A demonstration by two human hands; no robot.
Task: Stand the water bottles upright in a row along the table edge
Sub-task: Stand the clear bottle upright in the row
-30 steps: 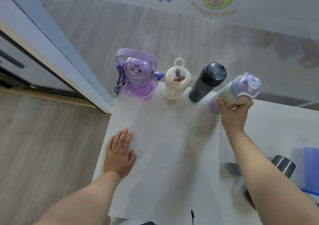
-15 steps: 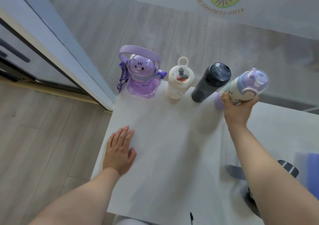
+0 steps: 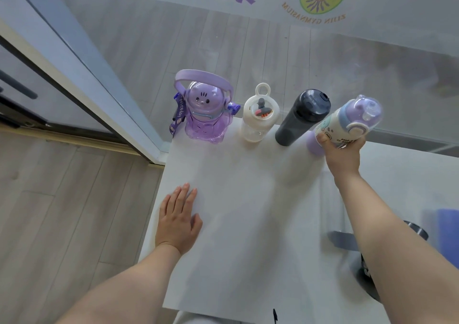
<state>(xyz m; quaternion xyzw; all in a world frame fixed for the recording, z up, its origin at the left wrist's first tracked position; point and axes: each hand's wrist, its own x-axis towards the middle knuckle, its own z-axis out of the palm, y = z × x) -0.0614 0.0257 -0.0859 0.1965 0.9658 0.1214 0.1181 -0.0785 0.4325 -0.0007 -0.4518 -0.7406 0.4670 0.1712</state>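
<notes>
Purple bottle base (image 3: 315,145) partly hidden.

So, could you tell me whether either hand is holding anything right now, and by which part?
The right hand grips the white and purple bottle around its lower body. The left hand lies flat on the table, holding nothing.

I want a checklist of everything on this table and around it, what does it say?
Surface: white table, mostly bare in the middle.
Job's things: purple bear bottle, white bottle and dark grey bottle stand along the far edge; the lilac-capped bottle is next in the row.
Clutter: blurred grey and blue items at the right edge.
Grips: right hand holds the lilac-capped bottle; left hand lies flat, empty.
Cables: nothing seen.
Surroundings: wood floor, glass wall with purple lettering.
</notes>
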